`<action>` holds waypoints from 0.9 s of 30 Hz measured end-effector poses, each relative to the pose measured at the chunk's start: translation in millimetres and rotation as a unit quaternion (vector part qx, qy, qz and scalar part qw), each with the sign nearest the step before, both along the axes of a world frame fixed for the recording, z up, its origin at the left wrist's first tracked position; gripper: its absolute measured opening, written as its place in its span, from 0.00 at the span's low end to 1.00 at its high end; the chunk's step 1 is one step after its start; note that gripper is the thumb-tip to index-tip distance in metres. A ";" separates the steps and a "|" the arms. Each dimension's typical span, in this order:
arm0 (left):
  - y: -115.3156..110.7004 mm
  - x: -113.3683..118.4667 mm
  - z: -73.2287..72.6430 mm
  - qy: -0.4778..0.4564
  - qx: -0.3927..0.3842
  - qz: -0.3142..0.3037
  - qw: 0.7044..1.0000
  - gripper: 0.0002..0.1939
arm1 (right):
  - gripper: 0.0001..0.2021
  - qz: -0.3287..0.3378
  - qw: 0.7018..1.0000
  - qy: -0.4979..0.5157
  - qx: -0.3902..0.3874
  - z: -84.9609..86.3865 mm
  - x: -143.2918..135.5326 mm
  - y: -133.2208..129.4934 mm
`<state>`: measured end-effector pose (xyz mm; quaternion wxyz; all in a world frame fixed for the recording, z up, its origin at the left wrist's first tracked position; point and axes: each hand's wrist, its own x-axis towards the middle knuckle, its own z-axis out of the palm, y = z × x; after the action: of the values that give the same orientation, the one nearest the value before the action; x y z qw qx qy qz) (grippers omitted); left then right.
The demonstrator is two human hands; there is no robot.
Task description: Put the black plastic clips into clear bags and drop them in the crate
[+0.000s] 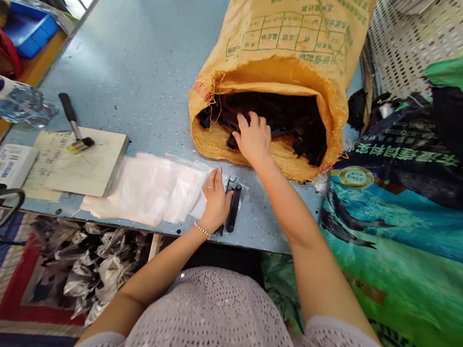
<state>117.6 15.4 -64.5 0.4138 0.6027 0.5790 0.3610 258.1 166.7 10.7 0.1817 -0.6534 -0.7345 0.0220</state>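
The top [227, 325] is lilac-grey openwork; the bracelet [202, 230], beaded.

A packing workshop was indicated by the open sack [296, 39] of black pieces [293, 116], the spread of plastic bags [147, 187], the blue table [144, 58] and the perforated crate [442, 48].

sack [296, 45]: rough woven plastic | black piece [234, 208]: smooth plastic | bags [143, 187]: glossy film | notepad [85, 173]: matt paper

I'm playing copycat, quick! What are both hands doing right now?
Left hand: partly open, seemingly touching a black piece.
Right hand: in the open yellow sack; whether it holds anything can't be told.
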 end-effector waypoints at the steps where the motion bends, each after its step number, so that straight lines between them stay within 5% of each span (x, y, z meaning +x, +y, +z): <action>1: 1.4 -2.8 -0.1 0.004 0.011 -0.003 1.000 0.33 | 0.21 -0.006 1.000 0.013 -0.011 -1.2 1.2 7.6; 5: 12.7 -13.8 14.5 -0.119 0.008 -0.030 0.992 0.33 | 0.23 -0.051 0.962 0.268 -0.023 -7.1 8.5 -28.7; 8: 22.0 -13.9 38.5 -0.341 -0.032 -0.016 0.939 0.35 | 0.30 -0.009 0.839 0.516 -0.172 -8.3 5.1 -98.7; 10: 24.4 -14.4 55.9 -0.432 -0.063 0.001 0.900 0.33 | 0.31 0.063 0.801 0.540 -0.251 -3.8 -0.8 -138.9; 11: 23.7 -16.0 63.7 -0.444 -0.079 0.006 0.893 0.30 | 0.30 0.088 0.819 0.509 -0.248 0.1 -3.5 -151.9; 13: 19.1 -21.3 75.5 -0.421 -0.116 0.001 0.900 0.25 | 0.28 0.093 0.902 0.393 -0.152 9.0 -6.9 -159.9; 16: 9.4 -29.7 81.7 -0.342 -0.134 -0.012 0.930 0.24 | 0.26 0.069 0.976 0.204 0.017 18.5 -8.7 -136.0; 21: 14.2 -39.2 69.5 -0.264 -0.029 -0.007 0.964 0.26 | 0.28 0.083 0.993 0.071 -0.032 15.7 -18.1 -102.8; 27: 26.1 -47.0 48.9 -0.237 -0.070 0.044 0.968 0.26 | 0.25 0.183 0.978 0.072 -0.062 -8.0 -30.6 -165.5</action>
<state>70.6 41.5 -15.5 0.5643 0.4429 0.5143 0.4701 227.6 1.3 2.8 0.1863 -0.5148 -0.8237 0.1477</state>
